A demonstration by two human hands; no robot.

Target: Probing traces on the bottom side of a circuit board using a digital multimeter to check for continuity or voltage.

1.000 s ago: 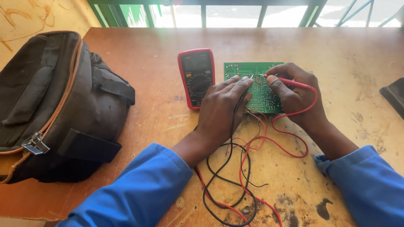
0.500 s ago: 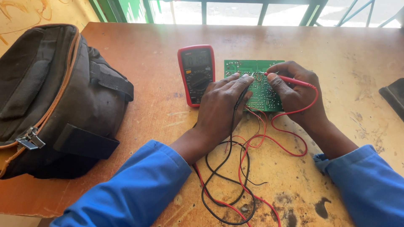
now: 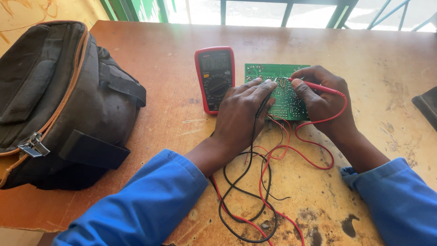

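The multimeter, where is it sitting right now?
In the head view the multimeter lies flat on the wooden table, just left of the green circuit board, beyond the left hand.

Left hand (image 3: 241,114) covers the black probe; only its lead shows, running out from under the fingers. Probe tips on the green circuit board (image 3: 277,93) too small to tell where they land. Right hand (image 3: 325,102) hides the board's right edge and most of the red probe (image 3: 318,86). Meter (image 3: 215,77) screen digits blurred. Dark bag (image 3: 54,105) cut off at the left edge. Dark object (image 3: 427,105) at the right edge, mostly out of frame, possibly a case. Wire loops (image 3: 255,196) run off the bottom edge.
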